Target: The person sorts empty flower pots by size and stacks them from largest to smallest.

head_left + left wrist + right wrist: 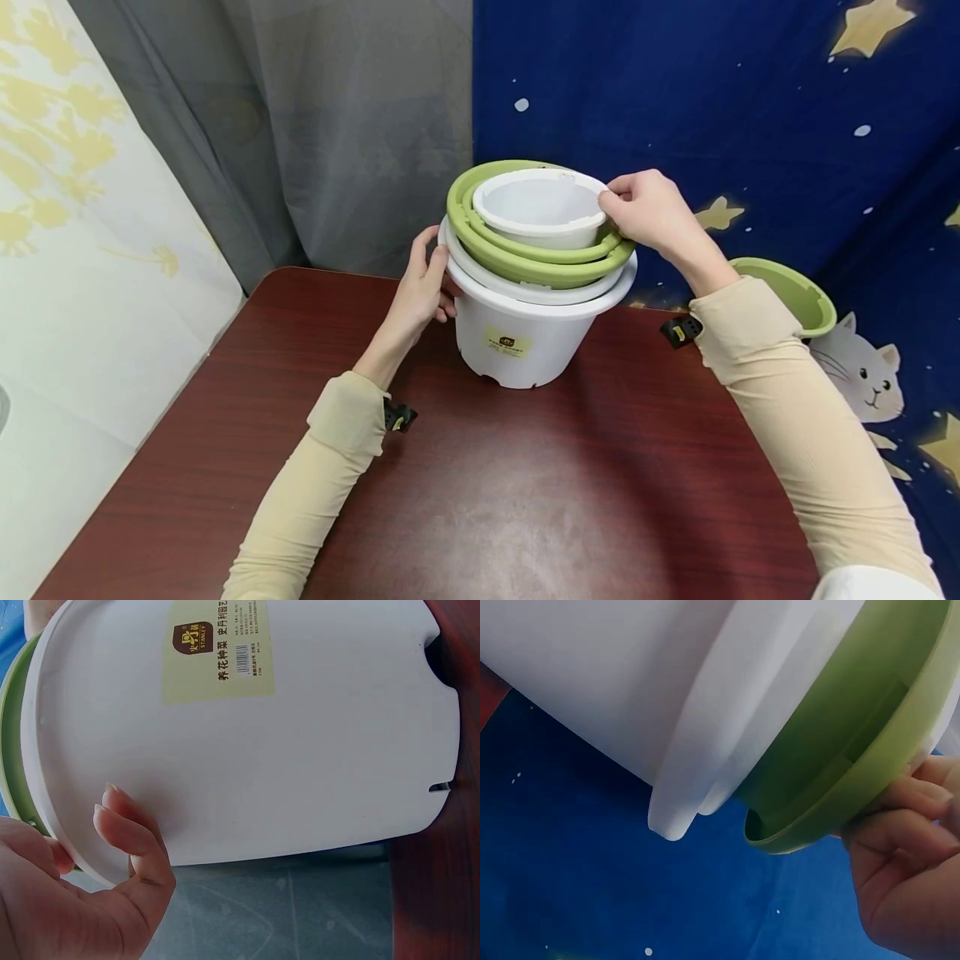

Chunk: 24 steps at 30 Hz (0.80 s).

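Note:
A large white flowerpot (558, 337) stands upright on the table, with a yellow label (217, 649) on its side. Nested inside it are another white rim, green flowerpots (510, 265) and, topmost, a small white flowerpot (543, 204). My left hand (420, 287) grips the large pot's rim at the left, thumb on top and fingers curled below against the wall. At the right of the stack, my right hand (652, 212) pinches the small white pot's rim. The right wrist view shows its fingers (907, 832) close beside the green rim; the fingertips are partly hidden.
Dark red-brown table (480, 483) lies under the stack. Behind it hang a grey curtain (360, 125) and a blue star-patterned curtain (675, 100). Another green flowerpot (795, 292) sits at the right, partly behind my right sleeve (795, 400).

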{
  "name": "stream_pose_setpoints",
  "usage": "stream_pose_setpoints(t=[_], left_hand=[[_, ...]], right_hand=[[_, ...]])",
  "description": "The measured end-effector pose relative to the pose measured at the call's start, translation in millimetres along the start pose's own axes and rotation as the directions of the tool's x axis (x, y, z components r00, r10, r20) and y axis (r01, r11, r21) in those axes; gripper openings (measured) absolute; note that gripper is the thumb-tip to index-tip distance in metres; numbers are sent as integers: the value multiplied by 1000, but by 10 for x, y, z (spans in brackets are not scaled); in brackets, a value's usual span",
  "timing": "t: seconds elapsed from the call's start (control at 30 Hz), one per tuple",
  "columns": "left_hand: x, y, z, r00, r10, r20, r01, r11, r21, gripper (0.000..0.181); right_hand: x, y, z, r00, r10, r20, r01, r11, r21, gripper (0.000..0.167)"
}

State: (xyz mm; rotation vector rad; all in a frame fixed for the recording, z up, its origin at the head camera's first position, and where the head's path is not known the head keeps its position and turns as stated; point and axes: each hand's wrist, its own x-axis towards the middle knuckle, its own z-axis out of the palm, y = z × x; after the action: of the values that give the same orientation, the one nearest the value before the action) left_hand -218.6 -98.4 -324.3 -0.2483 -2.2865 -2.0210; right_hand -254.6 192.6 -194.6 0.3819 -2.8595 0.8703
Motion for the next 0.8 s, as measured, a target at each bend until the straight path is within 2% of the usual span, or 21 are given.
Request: stream_pose_setpoints(t=[0.1,0.27,0.43,0.6,0.7,0.8], left_hand=[[-4,9,-1,1000,3,2,-3,1000,-6,52],[1,24,0,1000,7,1,-7,1000,-3,52],[2,23,10,1000,3,3,-3,1000,3,53],[0,21,18,1000,3,3,-3,1000,5,53],[-4,24,22,1000,6,2,-6,1000,3,53],[-7,28,23,1000,9,3,-9,1000,2,53]], right_hand=[[14,11,-4,1000,-29,-1,29,998,-54,23],[27,4,-20,1000,-14,11,15,998,-66,19],[24,-30,-53,996,71,51,-70,998,-3,18],[32,-69,-106,979,166,118,-179,978,108,27],[38,-91,-129,970,197,139,-213,971,107,32],[48,-117,-145,968,211,137,-219,974,51,29]])
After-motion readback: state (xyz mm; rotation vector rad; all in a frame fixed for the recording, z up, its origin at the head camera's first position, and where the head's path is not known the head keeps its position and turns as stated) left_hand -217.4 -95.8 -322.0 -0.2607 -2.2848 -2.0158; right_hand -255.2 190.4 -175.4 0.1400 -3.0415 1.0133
